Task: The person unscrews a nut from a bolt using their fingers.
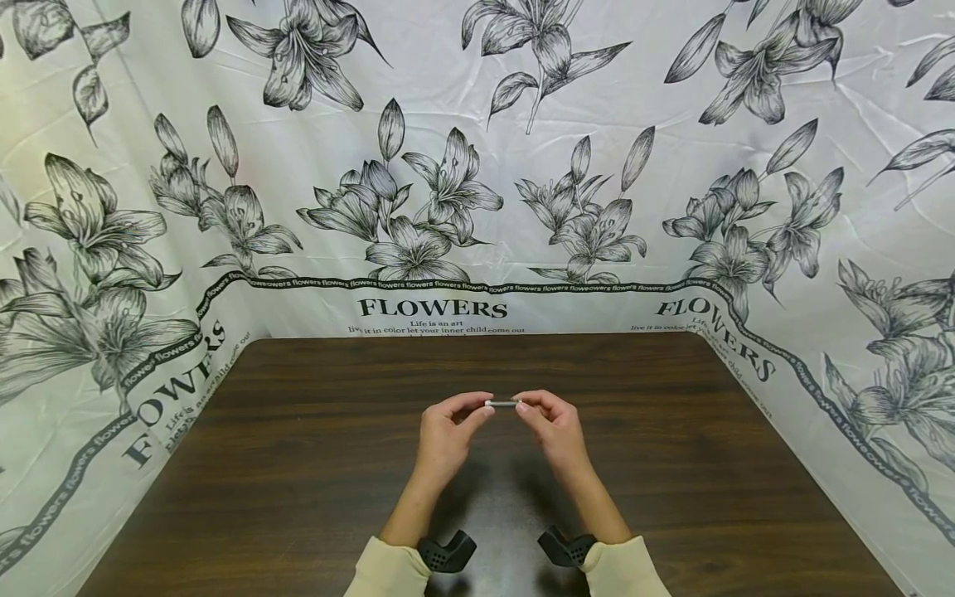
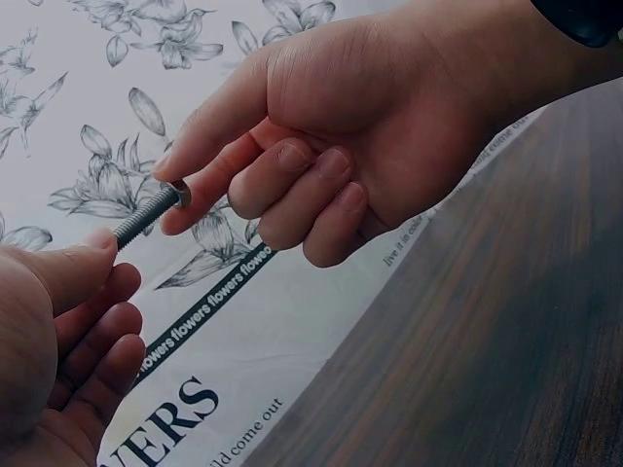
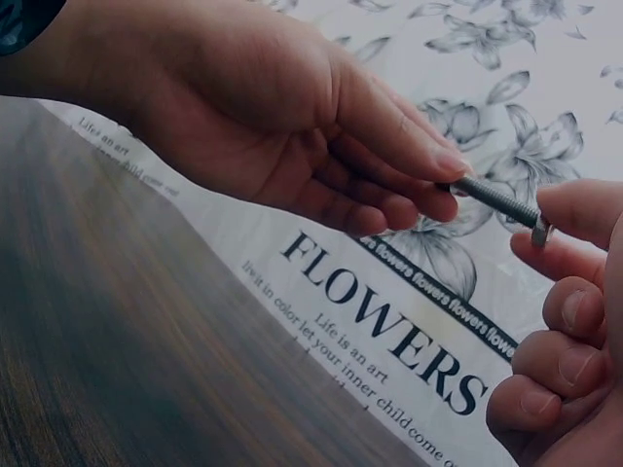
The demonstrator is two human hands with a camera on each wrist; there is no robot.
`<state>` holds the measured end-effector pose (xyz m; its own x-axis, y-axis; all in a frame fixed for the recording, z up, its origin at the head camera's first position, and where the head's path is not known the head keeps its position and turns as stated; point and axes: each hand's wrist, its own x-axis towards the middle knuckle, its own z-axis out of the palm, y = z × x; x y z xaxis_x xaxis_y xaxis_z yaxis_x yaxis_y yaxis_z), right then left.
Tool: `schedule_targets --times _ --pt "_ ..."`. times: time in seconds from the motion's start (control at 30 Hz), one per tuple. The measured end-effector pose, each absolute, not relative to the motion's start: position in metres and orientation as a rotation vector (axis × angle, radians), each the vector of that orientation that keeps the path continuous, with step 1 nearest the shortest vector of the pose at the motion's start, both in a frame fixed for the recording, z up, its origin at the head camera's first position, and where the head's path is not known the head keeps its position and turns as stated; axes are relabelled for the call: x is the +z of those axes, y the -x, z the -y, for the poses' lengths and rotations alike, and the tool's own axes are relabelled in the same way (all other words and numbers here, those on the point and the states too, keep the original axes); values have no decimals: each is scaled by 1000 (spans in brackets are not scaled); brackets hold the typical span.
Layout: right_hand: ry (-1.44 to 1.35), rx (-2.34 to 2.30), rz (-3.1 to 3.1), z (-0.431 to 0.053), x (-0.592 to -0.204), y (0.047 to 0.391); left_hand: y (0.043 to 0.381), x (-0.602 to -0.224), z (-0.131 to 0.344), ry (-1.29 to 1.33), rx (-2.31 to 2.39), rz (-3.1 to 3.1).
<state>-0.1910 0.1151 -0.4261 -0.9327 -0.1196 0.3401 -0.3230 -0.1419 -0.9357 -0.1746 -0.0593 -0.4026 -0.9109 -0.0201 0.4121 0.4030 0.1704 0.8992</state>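
A short grey metal bolt [image 1: 503, 404] with a threaded shank is held level between both hands above the table. My left hand [image 1: 443, 435] pinches the threaded end between thumb and fingertips. At the other end, the bolt's hex head [image 2: 182, 193] sits between the thumb and index finger of my right hand [image 1: 556, 433]. In the right wrist view the bare thread [image 3: 501, 201] shows between the two grips, and the right hand's other fingers [image 3: 547, 355] curl toward its palm. The left thumb and fingertips partly hide the shank's far end.
Under the hands lies a dark brown wooden table [image 1: 313, 464]. A white cloth [image 1: 448, 75] printed with flowers and lettering hangs round its back and sides. Each wrist carries a black device [image 1: 448, 553], just beyond the cream sleeves [image 1: 391, 570].
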Motion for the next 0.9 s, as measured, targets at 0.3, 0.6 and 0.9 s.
schedule_targets --times 0.3,0.6,0.9 --pt "-538 2143 1968 -113 -417 185 175 -403 59 351 -1802 2111" --pt "-563 2146 1958 -113 -416 185 176 -403 60 347 -1807 2117" --pt "-579 2166 1933 -115 -430 193 177 -405 61 357 -1829 2098"
